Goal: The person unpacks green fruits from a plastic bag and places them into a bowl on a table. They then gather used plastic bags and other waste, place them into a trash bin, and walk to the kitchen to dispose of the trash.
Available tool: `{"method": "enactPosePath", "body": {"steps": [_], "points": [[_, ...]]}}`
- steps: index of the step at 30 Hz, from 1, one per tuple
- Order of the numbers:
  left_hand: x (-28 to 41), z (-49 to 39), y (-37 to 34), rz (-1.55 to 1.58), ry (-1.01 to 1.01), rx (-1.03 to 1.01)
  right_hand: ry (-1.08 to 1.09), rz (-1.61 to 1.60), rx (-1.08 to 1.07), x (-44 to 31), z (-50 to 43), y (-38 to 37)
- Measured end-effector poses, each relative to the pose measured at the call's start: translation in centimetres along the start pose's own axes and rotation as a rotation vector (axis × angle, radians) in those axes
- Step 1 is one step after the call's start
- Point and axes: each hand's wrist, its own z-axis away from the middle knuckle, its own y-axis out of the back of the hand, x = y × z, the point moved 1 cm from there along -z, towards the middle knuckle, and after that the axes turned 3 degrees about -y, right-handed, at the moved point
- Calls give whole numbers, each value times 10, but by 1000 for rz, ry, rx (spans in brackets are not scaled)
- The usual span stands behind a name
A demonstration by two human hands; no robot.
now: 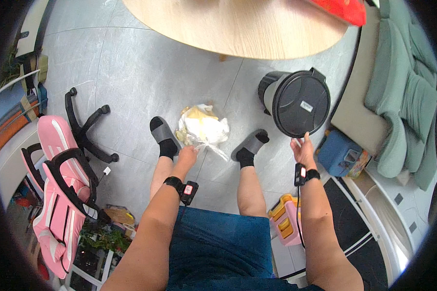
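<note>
A tied white plastic bag with yellowish contents (204, 125) rests on or just above the grey tiled floor between my slippered feet. My left hand (187, 155) is closed on the bag's gathered top at its left side. To the right stands a trash can with a round black lid (301, 103), tilted in this view. My right hand (303, 147) touches the near edge of that lid with its fingertips, the fingers partly spread. The lid lies over the can's mouth, so the inside is hidden. Each wrist wears a black band with a small device.
A wooden table (240, 29) with a red item (344, 11) lies ahead. On the left are a pink office chair (62, 182) and its black wheeled base. A green sofa (389, 94), a blue box (337, 152) and a pink-and-yellow plastic item (287, 222) are on the right.
</note>
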Motion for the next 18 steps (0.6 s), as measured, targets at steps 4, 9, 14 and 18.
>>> {"method": "enactPosePath", "body": {"steps": [4,9,14,18], "points": [[21,22,8,108,-174,85,-28,249,-45,12,50,29],[33,69,85,308,-176,216,-199,562,-98,22,156,59],[36,134,191,332,-355,297,-170,669,-8,-5,261,72],[45,197,273,459,-502,312,-67,837,-15,-46,334,56]]}}
